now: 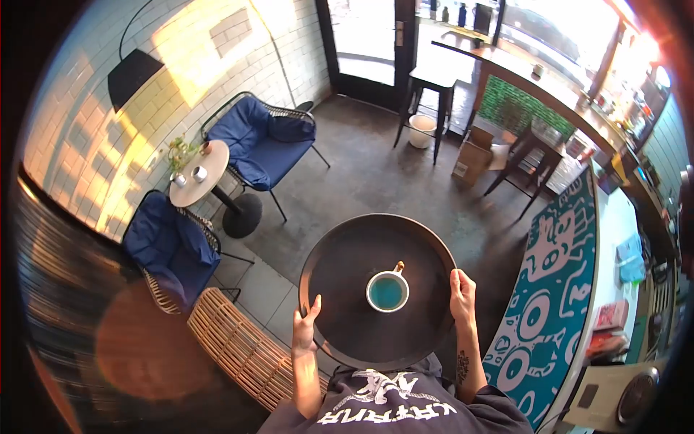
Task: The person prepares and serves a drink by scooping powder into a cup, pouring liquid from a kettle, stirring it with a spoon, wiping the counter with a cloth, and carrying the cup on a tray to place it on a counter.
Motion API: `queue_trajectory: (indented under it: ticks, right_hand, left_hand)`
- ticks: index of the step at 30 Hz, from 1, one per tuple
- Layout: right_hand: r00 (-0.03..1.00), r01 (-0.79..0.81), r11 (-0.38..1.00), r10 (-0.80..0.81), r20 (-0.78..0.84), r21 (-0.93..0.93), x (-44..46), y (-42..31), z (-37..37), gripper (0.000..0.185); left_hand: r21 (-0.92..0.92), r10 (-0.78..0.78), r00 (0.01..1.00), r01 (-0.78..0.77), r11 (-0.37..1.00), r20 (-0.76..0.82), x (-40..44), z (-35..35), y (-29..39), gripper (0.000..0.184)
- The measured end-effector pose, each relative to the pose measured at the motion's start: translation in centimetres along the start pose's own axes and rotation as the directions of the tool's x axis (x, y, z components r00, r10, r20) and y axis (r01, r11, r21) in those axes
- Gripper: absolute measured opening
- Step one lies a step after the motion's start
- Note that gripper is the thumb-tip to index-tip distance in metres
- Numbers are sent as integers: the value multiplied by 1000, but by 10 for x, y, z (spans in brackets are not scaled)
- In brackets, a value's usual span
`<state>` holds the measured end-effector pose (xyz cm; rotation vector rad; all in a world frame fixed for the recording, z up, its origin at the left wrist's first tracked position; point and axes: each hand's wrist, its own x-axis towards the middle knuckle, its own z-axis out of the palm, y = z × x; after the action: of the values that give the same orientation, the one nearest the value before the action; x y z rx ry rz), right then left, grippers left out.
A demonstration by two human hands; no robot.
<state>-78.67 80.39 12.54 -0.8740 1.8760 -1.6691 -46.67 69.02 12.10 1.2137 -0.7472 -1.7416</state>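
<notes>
A round dark tray point(361, 253) is held level in front of my body. Its left rim is gripped by my left hand point(306, 327), thumb on top and the other fingers hidden below. On the opposite side my right hand point(463, 293) clasps the rim, fingers wrapped round it. Standing upright on the tray, a little right of its middle, is a light-coloured cup point(387, 291) with a blue-green inside or liquid; I cannot tell which. The cup's handle points away from me, and neither hand touches it.
To the left, a small round table point(189, 189) bears a plant and a cup, between two blue-cushioned chairs point(253, 141). A wicker bench point(238, 343) lies near my left. On the right runs a counter with a patterned teal front point(538, 311). Stools point(432, 79) stand farther off.
</notes>
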Motion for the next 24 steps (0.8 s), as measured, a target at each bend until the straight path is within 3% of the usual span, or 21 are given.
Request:
queue_trajectory:
  ticks: [2, 4, 5, 9, 13, 15, 19, 21, 24]
  right_hand:
    - [999, -30, 1000, 30, 15, 6, 25, -1, 21, 36]
    - [998, -9, 1000, 9, 59, -9, 56, -3, 42, 36]
    - [997, 5, 1000, -3, 74, -27, 71, -3, 53, 37]
    - [983, 4, 998, 7, 182, -59, 132, -7, 95, 38]
    - [961, 25, 999, -15, 275, -32, 190, -16, 143, 39]
    - [943, 55, 998, -50, 328, -8, 216, -20, 165, 39]
    - [900, 68, 998, -63, 431, 5, 257, -26, 209, 40]
    - [894, 65, 997, -39, 445, -44, 273, -25, 229, 41]
    - [871, 94, 995, -64, 487, -38, 293, -22, 262, 43]
  left_hand:
    - [-16, 48, 999, -47, 999, 2, 25, -6, 3, 42]
    - [235, 90, 983, -50, 971, -161, 47, -8, 10, 41]
    - [35, 62, 991, -58, 998, -118, 49, 6, 26, 50]
    - [102, 52, 951, -21, 995, -304, 81, 11, 48, 65]
    - [15, 78, 921, -78, 997, -381, 109, 22, 74, 63]
    - [-197, 92, 945, -159, 967, -313, 124, 24, 80, 58]
    - [-358, 94, 944, -210, 910, -316, 163, -10, 57, 54]
    - [-512, 67, 968, -185, 839, -240, 179, -26, 50, 52]
    - [-485, 92, 950, -234, 842, -298, 194, -32, 59, 51]
